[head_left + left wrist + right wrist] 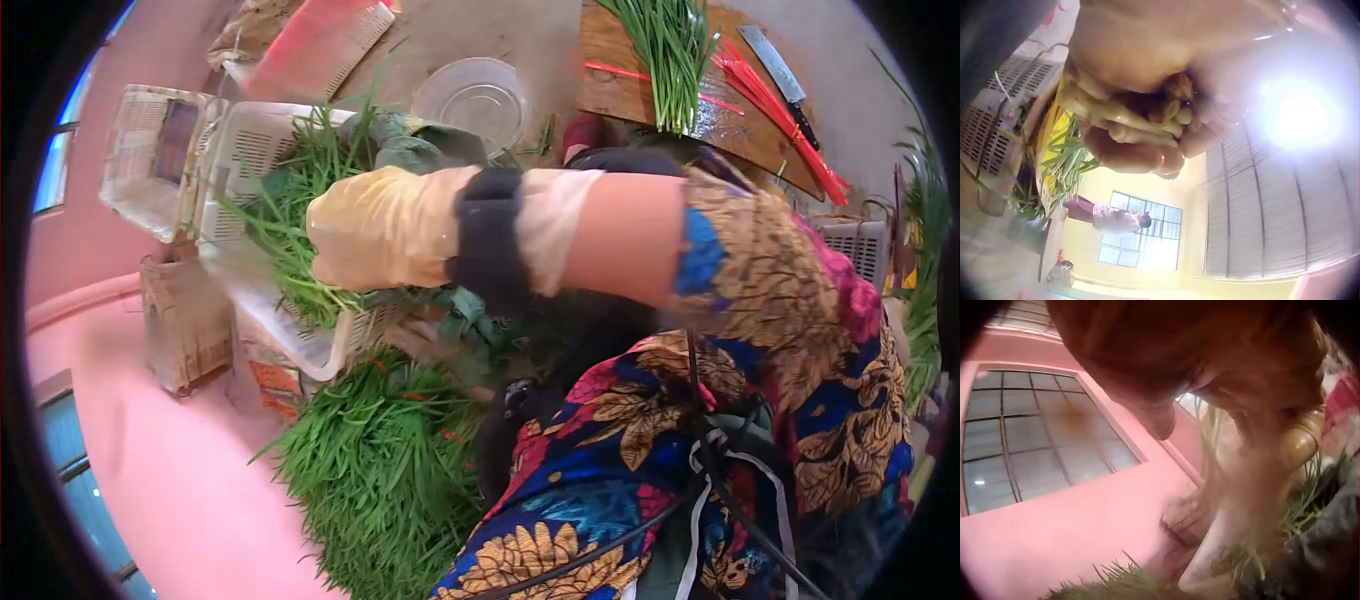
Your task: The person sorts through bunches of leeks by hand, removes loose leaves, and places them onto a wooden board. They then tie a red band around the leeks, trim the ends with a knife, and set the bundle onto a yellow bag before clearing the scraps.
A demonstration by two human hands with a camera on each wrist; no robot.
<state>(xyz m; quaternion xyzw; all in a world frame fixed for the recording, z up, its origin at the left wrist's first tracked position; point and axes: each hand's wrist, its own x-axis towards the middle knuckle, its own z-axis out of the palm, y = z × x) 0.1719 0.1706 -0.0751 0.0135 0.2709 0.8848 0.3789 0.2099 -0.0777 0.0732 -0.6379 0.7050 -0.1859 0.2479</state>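
My gloved right hand [350,230] reaches across to the left, over long green leafy stalks [300,285] heaped in a white plastic crate [235,150]. In the right wrist view, the thumb [1159,425] hangs apart from the fingers, with thin green blades [1211,428] showing between them; whether they are gripped I cannot tell. My left hand [1141,147] appears only in its wrist view. Its fingers curl round several pale stalks [1138,122], whose ends show at the palm. In the head view it is hidden.
A large green bundle [380,480] lies below the crate. At the upper right, a wooden board [615,95] carries more greens [665,60], red ties [765,95] and a knife [770,60]. A clear round basin [470,95] stands beyond my arm. Another person [1116,219] appears in the background.
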